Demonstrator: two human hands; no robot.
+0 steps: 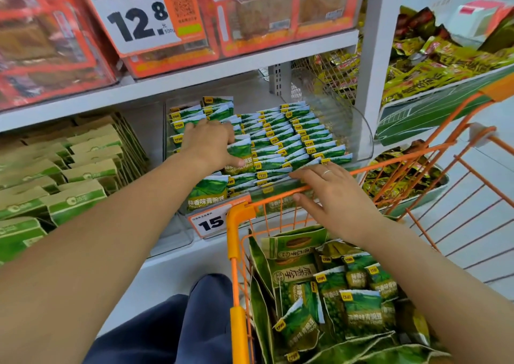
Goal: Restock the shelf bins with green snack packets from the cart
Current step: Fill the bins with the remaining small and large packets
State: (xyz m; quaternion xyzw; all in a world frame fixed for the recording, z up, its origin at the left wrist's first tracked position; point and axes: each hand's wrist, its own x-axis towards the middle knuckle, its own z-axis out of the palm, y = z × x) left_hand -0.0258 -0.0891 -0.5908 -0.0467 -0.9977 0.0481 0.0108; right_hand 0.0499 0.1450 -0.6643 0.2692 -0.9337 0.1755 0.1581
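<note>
Both arms are reaching out over the clear shelf bin [358, 130], which is sitting packed with rows of green snack packets [289, 138] standing on edge. The left hand [211, 144] is pressing down on the left side of those rows, fingers spread flat across the packet tops, thumb lying against one packet [240, 155] that is tilting face-up; whether it is actually gripping that packet is not clear. The right hand [331, 194] is lying open and flat, fingertips touching the near row of packets at the bin's front edge, palm hovering over the orange cart [236, 224] rim. A ring is showing on one finger. Down in the cart, near right, more green packets [358, 308] are lying loose in a heap with larger green bags. A price tag [211, 222] reading 15 is hanging at the bin's front, just left of the cart's corner. Cardboard-sleeved green packs [69, 169] are filling the shelf to the left.
</note>
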